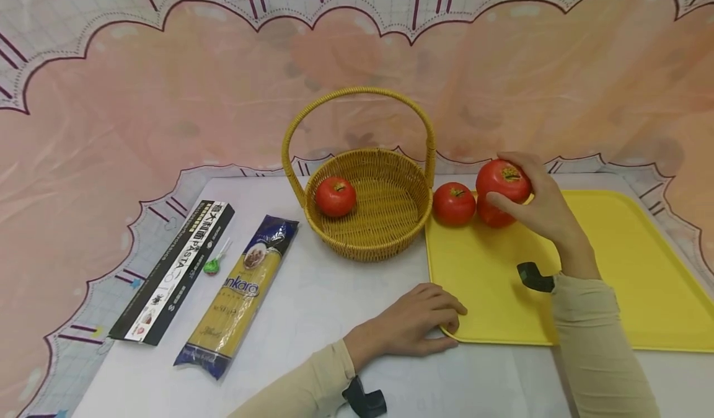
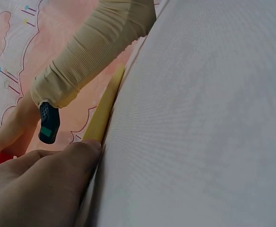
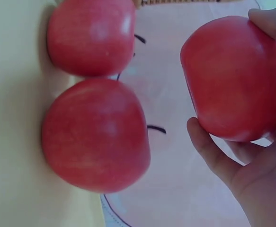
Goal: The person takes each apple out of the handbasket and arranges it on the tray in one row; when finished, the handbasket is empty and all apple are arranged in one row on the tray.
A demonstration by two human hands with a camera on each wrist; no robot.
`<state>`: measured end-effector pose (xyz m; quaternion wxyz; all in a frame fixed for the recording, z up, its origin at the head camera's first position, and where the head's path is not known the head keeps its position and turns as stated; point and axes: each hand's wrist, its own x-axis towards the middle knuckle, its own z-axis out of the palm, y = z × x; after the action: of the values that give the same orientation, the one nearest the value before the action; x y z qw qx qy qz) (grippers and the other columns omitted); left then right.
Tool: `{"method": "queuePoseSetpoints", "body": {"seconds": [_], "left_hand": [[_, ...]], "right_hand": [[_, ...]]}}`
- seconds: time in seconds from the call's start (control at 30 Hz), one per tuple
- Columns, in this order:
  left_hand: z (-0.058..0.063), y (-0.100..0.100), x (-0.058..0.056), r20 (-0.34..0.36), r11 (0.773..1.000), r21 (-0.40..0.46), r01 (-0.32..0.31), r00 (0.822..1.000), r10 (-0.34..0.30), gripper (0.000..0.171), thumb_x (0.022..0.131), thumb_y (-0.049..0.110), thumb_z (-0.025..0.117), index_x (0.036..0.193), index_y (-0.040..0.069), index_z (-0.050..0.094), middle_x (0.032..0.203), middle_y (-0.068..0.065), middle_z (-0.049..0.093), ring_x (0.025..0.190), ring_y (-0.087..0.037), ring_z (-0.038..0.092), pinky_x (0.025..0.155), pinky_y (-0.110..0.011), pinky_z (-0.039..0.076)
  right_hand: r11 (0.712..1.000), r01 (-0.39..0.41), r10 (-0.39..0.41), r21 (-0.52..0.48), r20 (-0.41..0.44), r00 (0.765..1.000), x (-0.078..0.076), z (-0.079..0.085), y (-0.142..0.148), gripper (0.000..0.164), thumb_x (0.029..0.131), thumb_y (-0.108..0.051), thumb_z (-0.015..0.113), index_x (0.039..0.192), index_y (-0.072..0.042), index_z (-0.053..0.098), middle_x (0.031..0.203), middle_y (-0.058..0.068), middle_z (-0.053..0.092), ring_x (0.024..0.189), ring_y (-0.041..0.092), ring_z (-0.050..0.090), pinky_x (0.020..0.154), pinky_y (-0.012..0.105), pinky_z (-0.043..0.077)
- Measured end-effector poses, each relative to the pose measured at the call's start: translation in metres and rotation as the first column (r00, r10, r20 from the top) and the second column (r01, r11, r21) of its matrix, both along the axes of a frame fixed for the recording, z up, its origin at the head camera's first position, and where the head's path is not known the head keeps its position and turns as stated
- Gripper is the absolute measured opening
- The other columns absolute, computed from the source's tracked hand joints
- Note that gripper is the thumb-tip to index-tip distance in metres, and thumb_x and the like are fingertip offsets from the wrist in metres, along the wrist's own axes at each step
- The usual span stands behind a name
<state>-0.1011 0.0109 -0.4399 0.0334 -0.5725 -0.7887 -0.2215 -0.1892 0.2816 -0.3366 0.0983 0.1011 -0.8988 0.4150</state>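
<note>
My right hand (image 1: 543, 210) holds a large red apple (image 1: 502, 179) above the far left part of a yellow tray (image 1: 630, 250), thumb and fingers curved around its sides. Two more red apples sit side by side on the tray: one (image 1: 454, 204) by the basket, the other (image 1: 495, 217) partly hidden behind the held one. In the right wrist view, the held apple (image 3: 235, 78) is apart from them, and dark stems show on both. My left hand (image 1: 415, 320) rests at the tray's near left corner, fingers loosely bent over the rim.
A woven basket (image 1: 385, 207) with a tall arched handle stands left of the tray, one red apple (image 1: 335, 196) inside. Further left lie a spaghetti packet (image 1: 240, 294), a green lollipop (image 1: 211, 266) and a black-and-white pasta box (image 1: 173, 272). A patterned cloth (image 1: 223, 95) hangs behind.
</note>
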Motion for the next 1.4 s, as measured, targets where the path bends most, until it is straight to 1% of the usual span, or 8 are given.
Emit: {"method": "queuePoseSetpoints", "body": {"seconds": [0.07,0.23,0.47,0.57,0.73,0.87,1.2,1.4], "left_hand": [[0.0,0.0,0.0,0.007,1.0,0.004,-0.001,1.0,0.001,0.015,0.09,0.04,0.06,0.09,0.025,0.057,0.126,0.009,0.058,0.12,-0.007,0.046,0.111,-0.024,0.027],[0.001,0.0,-0.001,0.005,1.0,0.005,0.007,1.0,-0.007,0.015,0.091,0.04,0.059,0.091,0.025,0.058,0.125,0.009,0.058,0.119,-0.007,0.046,0.11,-0.023,0.028],[0.002,0.001,-0.001,-0.003,1.0,-0.002,0.007,1.0,-0.007,0.015,0.092,0.041,0.058,0.091,0.025,0.058,0.126,0.009,0.057,0.119,-0.007,0.046,0.11,-0.024,0.028],[0.0,0.002,-0.001,0.011,1.0,0.009,0.003,1.0,-0.003,0.015,0.091,0.04,0.059,0.09,0.025,0.057,0.125,0.009,0.058,0.12,-0.007,0.046,0.11,-0.024,0.028],[-0.001,0.002,-0.001,0.007,1.0,0.01,0.005,1.0,-0.005,0.015,0.091,0.041,0.059,0.091,0.025,0.057,0.126,0.009,0.058,0.12,-0.007,0.046,0.11,-0.024,0.029],[-0.001,0.001,-0.002,0.001,1.0,0.006,0.006,1.0,-0.006,0.016,0.091,0.041,0.058,0.091,0.025,0.057,0.126,0.009,0.058,0.12,-0.007,0.046,0.11,-0.024,0.028],[0.0,0.001,-0.002,0.033,1.0,0.026,0.006,0.999,-0.007,0.015,0.09,0.039,0.061,0.09,0.024,0.057,0.124,0.008,0.059,0.119,-0.008,0.047,0.109,-0.024,0.03],[-0.001,0.001,-0.001,0.032,1.0,0.019,0.006,0.999,-0.007,0.015,0.09,0.039,0.061,0.09,0.025,0.057,0.124,0.009,0.058,0.118,-0.007,0.047,0.108,-0.024,0.031]], "right_hand": [[1.0,0.014,-0.014,0.0,0.006,1.0,0.0,0.0,0.003,0.071,0.082,-0.027,0.073,0.141,-0.04,0.036,0.142,0.001,0.037,0.121,0.026,0.039,0.092,0.054,0.044],[0.999,0.05,-0.05,0.006,0.01,0.999,0.0,-0.001,0.012,0.07,0.083,-0.027,0.072,0.142,-0.039,0.035,0.14,0.0,0.038,0.12,0.023,0.039,0.091,0.041,0.045],[0.997,0.082,-0.082,0.017,0.013,0.997,0.0,-0.004,0.023,0.069,0.083,-0.028,0.072,0.141,-0.041,0.037,0.142,0.0,0.037,0.121,0.025,0.038,0.088,0.034,0.044],[0.995,0.089,-0.09,0.032,0.019,0.996,-0.001,-0.006,0.028,0.067,0.084,-0.029,0.072,0.14,-0.041,0.038,0.141,0.001,0.036,0.121,0.027,0.038,0.087,0.036,0.044],[0.992,0.125,-0.126,0.02,0.077,0.989,-0.001,-0.01,0.038,0.066,0.085,-0.034,0.069,0.141,-0.043,0.036,0.143,0.004,0.033,0.123,0.033,0.035,0.091,0.056,0.043],[0.988,0.154,-0.153,-0.001,0.119,0.981,-0.002,-0.014,0.044,0.066,0.086,-0.036,0.067,0.143,-0.043,0.033,0.148,0.006,0.028,0.127,0.037,0.031,0.095,0.065,0.039],[0.977,0.212,-0.204,-0.033,0.165,0.965,-0.001,-0.021,0.055,0.066,0.089,-0.04,0.062,0.145,-0.043,0.028,0.154,0.007,0.021,0.13,0.041,0.027,0.101,0.066,0.033],[0.967,0.25,-0.235,-0.058,0.192,0.953,-0.001,-0.026,0.061,0.067,0.089,-0.042,0.062,0.146,-0.038,0.028,0.154,0.01,0.02,0.131,0.039,0.026,0.104,0.064,0.03]]}}
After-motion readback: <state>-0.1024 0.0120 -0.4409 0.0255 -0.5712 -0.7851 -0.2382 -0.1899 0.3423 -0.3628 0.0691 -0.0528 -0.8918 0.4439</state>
